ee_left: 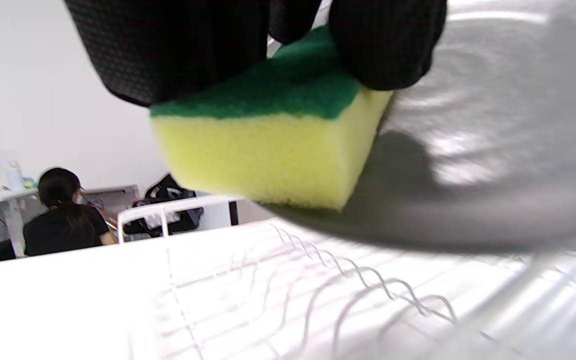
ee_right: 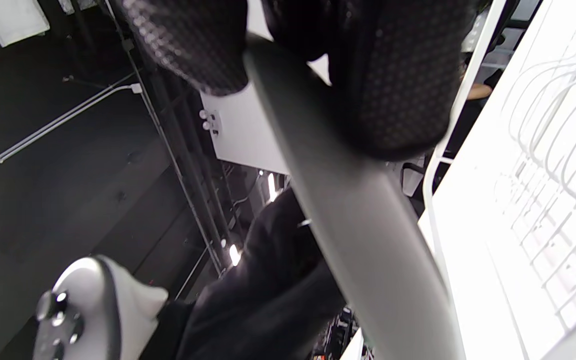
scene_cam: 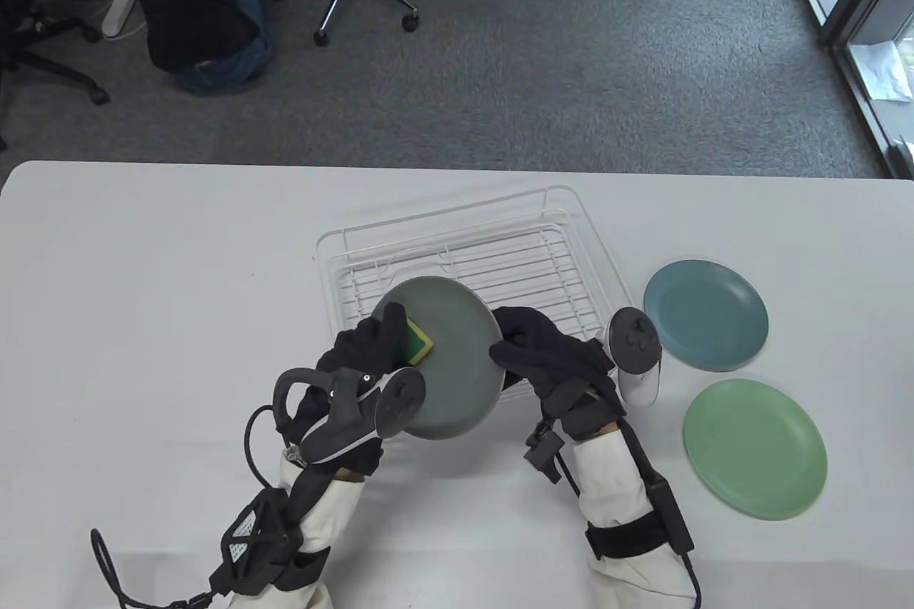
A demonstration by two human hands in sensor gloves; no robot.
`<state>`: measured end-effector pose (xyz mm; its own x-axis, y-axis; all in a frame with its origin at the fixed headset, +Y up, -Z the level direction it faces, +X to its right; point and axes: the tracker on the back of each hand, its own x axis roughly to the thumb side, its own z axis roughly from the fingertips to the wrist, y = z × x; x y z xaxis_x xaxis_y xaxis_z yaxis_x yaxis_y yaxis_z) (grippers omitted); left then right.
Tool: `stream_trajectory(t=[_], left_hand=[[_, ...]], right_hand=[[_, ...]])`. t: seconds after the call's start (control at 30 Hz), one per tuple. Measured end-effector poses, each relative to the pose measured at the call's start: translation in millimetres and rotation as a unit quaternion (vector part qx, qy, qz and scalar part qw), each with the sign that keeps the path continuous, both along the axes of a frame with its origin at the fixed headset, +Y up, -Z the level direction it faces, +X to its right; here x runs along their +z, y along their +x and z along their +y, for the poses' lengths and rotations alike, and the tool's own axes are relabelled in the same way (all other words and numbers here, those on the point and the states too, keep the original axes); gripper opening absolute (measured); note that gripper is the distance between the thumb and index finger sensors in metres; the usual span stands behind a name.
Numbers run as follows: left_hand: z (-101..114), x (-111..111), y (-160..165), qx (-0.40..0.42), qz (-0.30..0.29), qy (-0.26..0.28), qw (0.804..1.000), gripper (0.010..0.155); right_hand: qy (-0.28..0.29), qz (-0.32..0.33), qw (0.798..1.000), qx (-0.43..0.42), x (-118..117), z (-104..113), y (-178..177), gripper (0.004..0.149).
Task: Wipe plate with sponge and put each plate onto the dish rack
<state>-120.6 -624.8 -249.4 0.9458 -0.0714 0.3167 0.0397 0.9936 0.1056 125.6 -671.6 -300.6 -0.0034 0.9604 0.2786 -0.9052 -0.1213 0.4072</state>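
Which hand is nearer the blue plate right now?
Right. The right hand grips the grey plate just left of the blue plate; the left hand is farther left.

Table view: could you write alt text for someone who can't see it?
Two gloved hands hold a grey round plate over a white wire dish rack; the left hand presses a yellow-green sponge on it, the right hand grips its rim.

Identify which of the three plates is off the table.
The grey plate: the right hand grips its rim above the rack. The blue plate and the green plate lie flat on the table.
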Motion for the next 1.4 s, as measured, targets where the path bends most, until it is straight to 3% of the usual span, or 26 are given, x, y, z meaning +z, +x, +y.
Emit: stream_trajectory(t=[0.17, 0.37, 0.67, 0.87, 1.2, 1.4], left_hand=[[1, 4, 8, 0.047, -0.065, -0.064, 0.995, 0.078], [3, 15, 22, 0.071, -0.106, -0.033, 0.991, 0.079], [4, 16, 15, 0.051, -0.044, 0.084, 0.994, 0.077], [0, 5, -1, 0.035, 0.011, 0.101, 0.994, 0.077], [-8, -8, -16, 0.023, 0.050, 0.093, 0.994, 0.078], [-1, -10, -35, 0.129, 0.061, 0.091, 0.986, 0.076]], right_hand=[[-0.008, -0.021, 1.000, -0.004, 0, -2, 4, 0.060], [-0.005, -0.005, 1.000, 0.012, 2, -1, -8, 0.060], [-0.001, 0.035, 0.999, 0.014, 6, 2, -21, 0.060], [0.008, 0.037, 0.999, 0.014, 8, 6, -20, 0.059], [-0.009, 0.001, 1.000, 0.007, 2, 0, -7, 0.059], [-0.026, -0.046, 0.998, -0.035, -2, -4, 15, 0.059]])
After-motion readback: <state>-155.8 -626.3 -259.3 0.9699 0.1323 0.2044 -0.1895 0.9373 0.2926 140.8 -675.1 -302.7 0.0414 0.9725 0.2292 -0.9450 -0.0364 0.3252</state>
